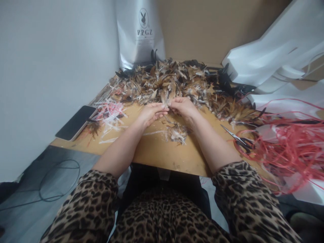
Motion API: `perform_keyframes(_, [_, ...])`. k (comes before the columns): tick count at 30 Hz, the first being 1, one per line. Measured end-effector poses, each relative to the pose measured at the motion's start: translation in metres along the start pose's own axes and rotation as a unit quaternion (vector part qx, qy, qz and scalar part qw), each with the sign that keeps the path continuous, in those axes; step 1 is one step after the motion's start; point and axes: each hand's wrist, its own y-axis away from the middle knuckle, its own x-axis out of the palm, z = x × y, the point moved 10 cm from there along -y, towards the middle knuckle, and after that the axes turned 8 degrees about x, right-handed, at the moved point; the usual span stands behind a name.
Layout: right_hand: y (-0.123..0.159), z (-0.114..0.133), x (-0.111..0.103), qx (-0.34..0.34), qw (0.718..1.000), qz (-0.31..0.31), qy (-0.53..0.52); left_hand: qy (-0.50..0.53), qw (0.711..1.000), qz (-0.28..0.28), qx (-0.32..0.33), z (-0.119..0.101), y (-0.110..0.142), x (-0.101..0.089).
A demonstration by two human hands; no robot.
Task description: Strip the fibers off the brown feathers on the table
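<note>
My left hand (pixel 154 113) and my right hand (pixel 182 106) meet over the middle of the table, fingertips almost touching. Both are closed in a pinch on a small brown feather bunch (pixel 166 96), its pale quill ends between the fingers. Just beyond lies a wide heap of brown and black feathers (pixel 189 79), and the held bunch partly blends into it. Nearer to me, below the hands, a small tuft of loose feathers (pixel 177 132) rests on the tabletop. A thin white strip (pixel 154 132) lies beside that tuft.
A phone (pixel 76 123) lies at the table's left edge, next to pink and white plastic strips (pixel 108 111). Scissors (pixel 236 137) with black handles lie at the right, beside tangled red strings (pixel 296 145). Behind the heap stands a white printed bag (pixel 141 44). The tan table (pixel 167 158) ends near my lap.
</note>
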Motion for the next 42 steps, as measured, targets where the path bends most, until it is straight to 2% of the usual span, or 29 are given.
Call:
perform_keyframes(12, [0.005, 0.008, 0.002, -0.037, 0.996, -0.021, 0.075, -0.051, 0.999, -0.007, 0.001, -0.002, 0.005, 0.004])
perform_keyframes(21, [0.005, 0.003, 0.006, -0.021, 0.999, -0.012, 0.034, -0.055, 0.998, 0.0, -0.002, 0.001, 0.003, 0.003])
perform_keyframes(29, [0.007, 0.008, 0.004, -0.042, 0.994, -0.025, 0.094, -0.089, 0.996, -0.002, 0.016, 0.001, 0.001, 0.0])
perform_keyframes(37, [0.005, 0.002, 0.005, -0.017, 0.999, -0.025, 0.023, -0.142, 0.988, 0.001, 0.059, -0.006, 0.002, 0.003])
perform_keyframes(42, [0.004, -0.001, 0.005, -0.017, 1.0, -0.02, 0.007, -0.1, 0.994, 0.002, 0.044, -0.003, 0.0, 0.002])
